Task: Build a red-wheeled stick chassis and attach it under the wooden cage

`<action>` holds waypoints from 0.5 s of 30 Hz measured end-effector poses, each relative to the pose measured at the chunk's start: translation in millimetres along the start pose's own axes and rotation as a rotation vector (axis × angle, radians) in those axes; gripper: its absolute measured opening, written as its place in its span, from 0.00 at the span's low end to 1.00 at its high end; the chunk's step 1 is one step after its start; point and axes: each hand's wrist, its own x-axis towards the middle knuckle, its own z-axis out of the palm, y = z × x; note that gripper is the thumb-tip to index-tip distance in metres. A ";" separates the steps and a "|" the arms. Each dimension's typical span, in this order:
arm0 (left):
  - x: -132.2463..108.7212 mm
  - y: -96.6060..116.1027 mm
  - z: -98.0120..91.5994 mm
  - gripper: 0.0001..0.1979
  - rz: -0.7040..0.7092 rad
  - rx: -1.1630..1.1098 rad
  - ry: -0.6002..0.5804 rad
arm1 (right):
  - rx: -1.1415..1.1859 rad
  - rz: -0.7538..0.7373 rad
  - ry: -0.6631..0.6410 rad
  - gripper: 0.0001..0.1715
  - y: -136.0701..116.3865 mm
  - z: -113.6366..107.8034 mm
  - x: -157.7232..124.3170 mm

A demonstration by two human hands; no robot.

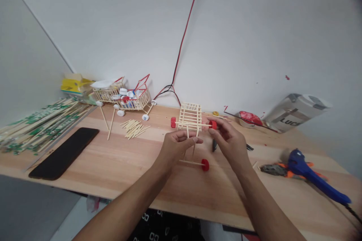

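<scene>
A small cart made of thin wooden sticks (190, 115) is held up over the middle of the table. My left hand (175, 146) is closed around its lower sticks, thumb and fingers pinching them. My right hand (230, 144) pinches a red bottle cap (213, 124) that sits as a wheel at the right end of a cross stick. At the other end of that stick is a second red cap wheel (173, 122). Another red cap wheel (205, 165) is on the right end of the nearer axle, whose left end is partly behind my left hand.
Two finished-looking stick carts (135, 99) hold bottle caps at the back left. Cut sticks (134, 128), a black phone (65, 152) and bundled skewers (42, 124) lie left. Pliers (274, 169), a blue glue gun (316, 177) and a silver bag (296, 113) are right.
</scene>
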 end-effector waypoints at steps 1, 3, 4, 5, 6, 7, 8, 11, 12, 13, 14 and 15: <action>0.4 -0.5 -0.2 0.08 0.002 -0.002 -0.001 | -0.002 0.001 0.000 0.18 0.2 -0.1 0.0; 1.0 -1.2 -0.4 0.09 0.001 -0.007 0.002 | 0.006 0.001 -0.004 0.19 1.1 -0.2 0.1; 1.2 -1.3 -0.5 0.09 -0.002 -0.009 0.002 | 0.013 0.000 -0.007 0.19 1.7 -0.2 0.2; 1.3 -1.2 -0.5 0.09 -0.005 -0.010 0.004 | 0.016 0.000 -0.009 0.19 2.3 -0.2 0.4; 1.4 -1.1 -0.5 0.09 -0.006 -0.010 0.003 | 0.014 -0.001 -0.010 0.19 2.7 -0.2 0.5; 1.5 -1.1 -0.5 0.08 -0.006 -0.008 0.003 | 0.007 -0.003 -0.010 0.20 2.8 -0.3 0.7; 1.7 -1.0 -0.5 0.08 -0.006 -0.007 0.003 | -0.002 -0.005 -0.011 0.20 2.8 -0.3 0.7; 2.3 -1.6 -1.0 0.08 -0.003 -0.003 -0.002 | -0.025 -0.009 -0.001 0.19 1.9 -0.5 0.8; 2.4 -1.9 -1.1 0.08 -0.003 -0.001 -0.005 | -0.025 -0.010 0.001 0.19 1.5 -0.5 0.7; 2.5 -2.1 -1.2 0.08 -0.002 0.001 -0.005 | -0.024 -0.010 0.003 0.19 1.1 -0.5 0.7; 2.4 -2.1 -1.2 0.08 -0.001 0.003 -0.004 | -0.025 -0.011 0.005 0.18 0.9 -0.5 0.6; 2.2 -2.0 -1.1 0.08 -0.001 0.003 -0.001 | -0.027 -0.013 0.006 0.18 0.9 -0.4 0.5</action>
